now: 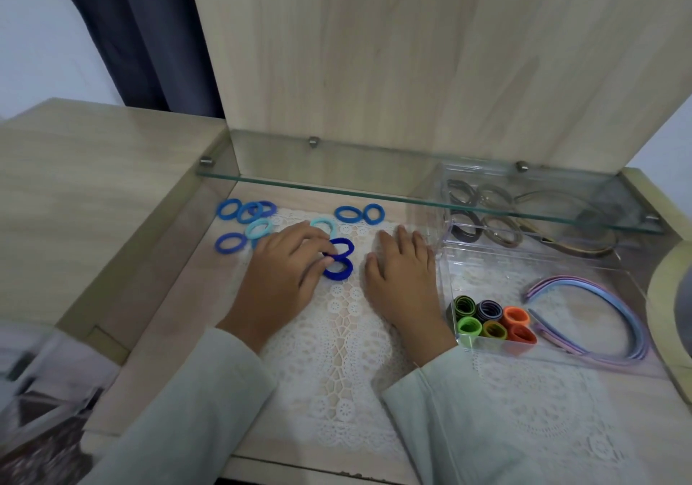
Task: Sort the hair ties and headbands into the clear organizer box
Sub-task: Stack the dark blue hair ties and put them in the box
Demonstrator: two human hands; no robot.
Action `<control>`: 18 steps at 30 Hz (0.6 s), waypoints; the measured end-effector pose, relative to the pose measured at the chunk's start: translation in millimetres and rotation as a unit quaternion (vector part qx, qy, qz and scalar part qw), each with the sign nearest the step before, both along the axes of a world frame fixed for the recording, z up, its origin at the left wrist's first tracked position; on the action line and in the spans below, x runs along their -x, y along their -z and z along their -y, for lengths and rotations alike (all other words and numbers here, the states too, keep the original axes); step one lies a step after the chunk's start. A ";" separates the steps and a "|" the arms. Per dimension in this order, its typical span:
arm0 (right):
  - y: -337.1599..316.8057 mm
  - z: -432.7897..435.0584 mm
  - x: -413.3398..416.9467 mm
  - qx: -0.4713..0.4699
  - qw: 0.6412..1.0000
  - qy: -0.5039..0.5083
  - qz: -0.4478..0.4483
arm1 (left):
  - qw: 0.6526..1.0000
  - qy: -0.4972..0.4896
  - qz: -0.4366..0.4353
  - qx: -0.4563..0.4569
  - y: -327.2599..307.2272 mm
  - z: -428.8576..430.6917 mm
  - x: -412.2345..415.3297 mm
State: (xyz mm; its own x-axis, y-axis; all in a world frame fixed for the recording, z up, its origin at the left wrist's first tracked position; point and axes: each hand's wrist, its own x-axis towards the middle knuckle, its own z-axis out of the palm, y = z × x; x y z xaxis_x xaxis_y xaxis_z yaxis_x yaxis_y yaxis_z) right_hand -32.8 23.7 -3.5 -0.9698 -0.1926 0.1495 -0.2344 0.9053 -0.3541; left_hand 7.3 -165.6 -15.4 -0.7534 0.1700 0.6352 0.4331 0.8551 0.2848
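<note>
Several blue hair ties lie on the lace mat: a cluster at the far left, a pair further back, and two dark blue ties in the middle. My left hand rests on the mat with its fingers curled onto the dark blue ties. My right hand lies flat and holds nothing, just left of the clear organizer box. Inside the box are green, grey and orange ties, pastel headbands, and dark and brown ties and headbands at the back.
A glass shelf spans the alcove above the far ties and the back of the box. Wooden walls close the left and back. A round tan object sits at the right edge.
</note>
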 end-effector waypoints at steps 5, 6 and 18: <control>0.7 -0.6 -1.0 0.001 1.000 -0.002 -0.006 | 0.999 -0.022 0.009 0.046 2.2 0.3 -7.9; 1.1 -0.6 -1.0 0.002 1.000 -0.002 -0.008 | 0.999 -0.024 0.010 0.048 1.9 0.0 -8.8; 4.4 -1.3 -1.5 0.016 1.000 -0.001 -0.015 | 0.998 -0.013 0.039 0.045 1.2 -1.1 -12.2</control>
State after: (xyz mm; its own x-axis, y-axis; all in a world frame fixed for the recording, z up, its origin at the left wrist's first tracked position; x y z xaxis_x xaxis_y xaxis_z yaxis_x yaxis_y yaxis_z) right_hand -31.3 25.0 -7.9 -0.9643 -0.1893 0.1850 -0.2474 0.8930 -0.3761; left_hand 19.5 -164.5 -16.6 -0.8044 0.2032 0.5582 0.3898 0.8896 0.2379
